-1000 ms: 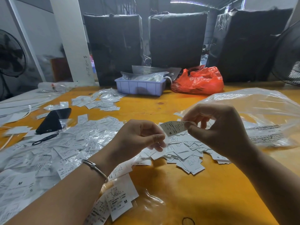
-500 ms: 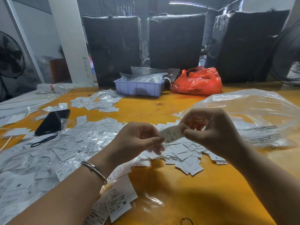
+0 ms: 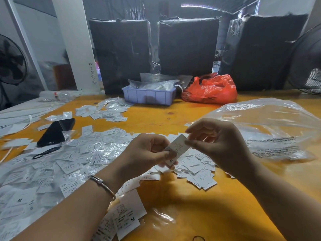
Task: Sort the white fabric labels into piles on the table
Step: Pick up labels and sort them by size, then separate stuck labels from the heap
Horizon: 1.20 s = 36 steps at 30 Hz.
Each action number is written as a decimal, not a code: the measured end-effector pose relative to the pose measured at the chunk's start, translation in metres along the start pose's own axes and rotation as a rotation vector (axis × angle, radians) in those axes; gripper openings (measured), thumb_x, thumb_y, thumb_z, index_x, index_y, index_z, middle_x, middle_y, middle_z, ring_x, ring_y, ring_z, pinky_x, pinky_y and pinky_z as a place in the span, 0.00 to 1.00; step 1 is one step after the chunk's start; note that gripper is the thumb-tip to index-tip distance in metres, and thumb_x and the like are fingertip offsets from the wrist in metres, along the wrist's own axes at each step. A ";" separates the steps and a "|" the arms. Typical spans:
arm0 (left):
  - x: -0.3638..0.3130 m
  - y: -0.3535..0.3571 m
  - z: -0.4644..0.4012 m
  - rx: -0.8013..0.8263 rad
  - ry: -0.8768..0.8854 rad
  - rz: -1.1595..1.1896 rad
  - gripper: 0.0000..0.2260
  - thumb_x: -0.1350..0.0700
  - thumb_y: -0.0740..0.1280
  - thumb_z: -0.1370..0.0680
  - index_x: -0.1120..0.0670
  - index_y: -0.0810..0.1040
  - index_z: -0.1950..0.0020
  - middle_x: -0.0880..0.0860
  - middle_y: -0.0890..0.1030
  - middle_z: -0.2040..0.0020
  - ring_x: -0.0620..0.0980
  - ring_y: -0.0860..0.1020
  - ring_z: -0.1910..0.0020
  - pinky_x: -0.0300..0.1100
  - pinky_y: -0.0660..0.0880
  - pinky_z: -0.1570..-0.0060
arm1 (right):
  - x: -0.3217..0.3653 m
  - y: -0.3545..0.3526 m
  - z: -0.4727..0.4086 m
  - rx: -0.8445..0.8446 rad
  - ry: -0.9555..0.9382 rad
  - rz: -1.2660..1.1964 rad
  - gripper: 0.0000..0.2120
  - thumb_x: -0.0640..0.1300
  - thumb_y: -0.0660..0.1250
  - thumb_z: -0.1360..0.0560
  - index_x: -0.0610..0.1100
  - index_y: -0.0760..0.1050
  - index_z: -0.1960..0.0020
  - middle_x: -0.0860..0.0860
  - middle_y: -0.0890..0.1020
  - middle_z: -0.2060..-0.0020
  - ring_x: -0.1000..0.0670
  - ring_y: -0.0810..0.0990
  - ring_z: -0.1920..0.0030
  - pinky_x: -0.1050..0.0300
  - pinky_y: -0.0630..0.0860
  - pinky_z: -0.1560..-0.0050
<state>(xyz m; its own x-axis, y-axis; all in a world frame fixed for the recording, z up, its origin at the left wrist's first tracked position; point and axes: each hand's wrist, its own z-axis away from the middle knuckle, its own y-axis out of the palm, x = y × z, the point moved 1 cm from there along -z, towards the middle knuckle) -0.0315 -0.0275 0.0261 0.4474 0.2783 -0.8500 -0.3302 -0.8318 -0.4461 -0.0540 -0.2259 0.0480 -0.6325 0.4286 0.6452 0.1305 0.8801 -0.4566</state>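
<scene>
Fingers of both hands pinch one white rectangular fabric label [image 3: 178,149] in the air above the orange-yellow wooden table [image 3: 199,211].
Head view: left hand [image 3: 147,152] grips the label's lower end between thumb and fingers; right hand [image 3: 217,145] nips the upper corner, other fingers loosely spread. Step, by my read: checking the size mark before assigning a pile. Next move calls for one hand to let go and the other to drop it on the matching heap. Counts: one label held; loose white labels on the table too many to count, lying in about four spreads: big left spread [image 3: 52,164], far pile [image 3: 102,112], pile under the hands [image 3: 199,173], near stack marked M [image 3: 125,218]. One clear plastic bag [image 3: 271,129], one lilac plastic tray [image 3: 149,96], one red plastic bag [image 3: 210,89], one black phone [image 3: 55,131], three black wrapped bales [image 3: 187,46].
</scene>
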 end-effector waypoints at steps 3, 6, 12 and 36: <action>0.001 0.001 0.000 -0.007 -0.006 0.011 0.04 0.64 0.71 0.25 0.63 0.81 0.52 0.57 0.86 0.58 0.53 0.85 0.58 0.41 0.80 0.61 | 0.000 0.003 0.001 -0.017 -0.034 0.036 0.05 0.36 0.75 0.33 0.42 0.83 0.58 0.52 0.84 0.65 0.53 0.80 0.64 0.55 0.78 0.66; 0.002 0.002 0.001 -0.024 -0.011 0.044 0.05 0.65 0.71 0.26 0.65 0.81 0.52 0.58 0.86 0.57 0.54 0.85 0.56 0.45 0.81 0.54 | -0.001 0.008 0.003 0.010 -0.048 0.042 0.05 0.36 0.75 0.33 0.44 0.84 0.58 0.54 0.84 0.66 0.56 0.80 0.65 0.66 0.74 0.68; 0.001 0.001 0.001 -0.029 0.000 0.035 0.06 0.65 0.71 0.26 0.64 0.81 0.50 0.56 0.86 0.55 0.52 0.85 0.55 0.40 0.80 0.55 | -0.002 0.008 0.002 0.078 -0.027 0.006 0.07 0.35 0.73 0.31 0.45 0.84 0.57 0.53 0.84 0.60 0.55 0.81 0.58 0.60 0.78 0.65; 0.005 -0.027 0.003 -0.471 -0.081 -0.101 0.07 0.56 0.64 0.28 0.51 0.82 0.61 0.50 0.83 0.65 0.47 0.79 0.63 0.38 0.73 0.65 | -0.049 -0.021 -0.007 0.028 0.339 0.775 0.10 0.46 0.65 0.26 0.49 0.79 0.45 0.50 0.81 0.44 0.48 0.76 0.45 0.53 0.72 0.48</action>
<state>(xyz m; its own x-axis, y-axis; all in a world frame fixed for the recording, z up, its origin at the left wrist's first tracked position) -0.0224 -0.0021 0.0333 0.3859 0.3900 -0.8361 0.1322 -0.9203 -0.3682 -0.0199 -0.2642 0.0304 -0.1080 0.9508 0.2904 0.4113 0.3087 -0.8576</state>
